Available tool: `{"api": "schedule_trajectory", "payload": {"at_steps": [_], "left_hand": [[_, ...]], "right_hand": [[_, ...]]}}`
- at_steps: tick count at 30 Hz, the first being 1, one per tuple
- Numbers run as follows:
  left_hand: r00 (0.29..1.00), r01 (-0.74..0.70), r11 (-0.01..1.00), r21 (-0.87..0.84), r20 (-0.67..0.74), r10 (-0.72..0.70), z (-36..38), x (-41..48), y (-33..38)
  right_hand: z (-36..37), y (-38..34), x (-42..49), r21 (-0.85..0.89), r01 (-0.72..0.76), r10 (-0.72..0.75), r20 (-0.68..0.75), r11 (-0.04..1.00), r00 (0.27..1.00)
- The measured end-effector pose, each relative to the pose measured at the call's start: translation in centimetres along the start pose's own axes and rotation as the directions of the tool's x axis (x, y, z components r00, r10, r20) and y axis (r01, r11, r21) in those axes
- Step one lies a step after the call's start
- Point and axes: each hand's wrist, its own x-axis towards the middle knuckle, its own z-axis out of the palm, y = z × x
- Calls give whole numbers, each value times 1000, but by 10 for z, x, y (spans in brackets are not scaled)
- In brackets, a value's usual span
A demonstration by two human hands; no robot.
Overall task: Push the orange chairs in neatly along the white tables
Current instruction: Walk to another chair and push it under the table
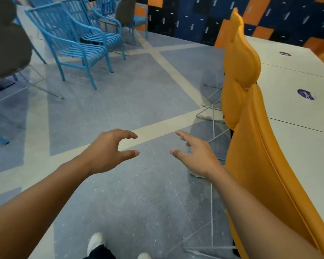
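A row of orange chairs stands along the left edge of the white tables point(295, 75) on the right. The nearest orange chair point(260, 156) fills the lower right, its back toward me. Behind it stand a second orange chair point(232, 103) and a third orange chair point(241, 60), with more farther back. My left hand point(110, 150) hovers over the floor with fingers curled apart, holding nothing. My right hand point(195, 154) is also open, just left of the nearest chair's back and apart from it. Thin wire legs point(213, 116) show under the chairs.
Several blue metal chairs point(77, 45) stand at the upper left across a wide strip of grey-blue floor point(120, 101). A dark round chair back point(6, 43) is at the far left. Blue, black and orange lockers point(195, 17) line the back wall. My white shoes point(95, 243) show below.
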Motion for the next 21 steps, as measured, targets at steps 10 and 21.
{"api": "schedule_trajectory", "payload": {"at_steps": [10,21], "left_hand": [[940,-266,961,-80,198,277,-17,114,-22],[758,-526,825,-206,326,565,-11,192,5]], "right_hand": [[-37,-2,17,-11,-303,277,-370,953,887],[-64,-29,-18,-85,-565,342,-719,821,605]]}}
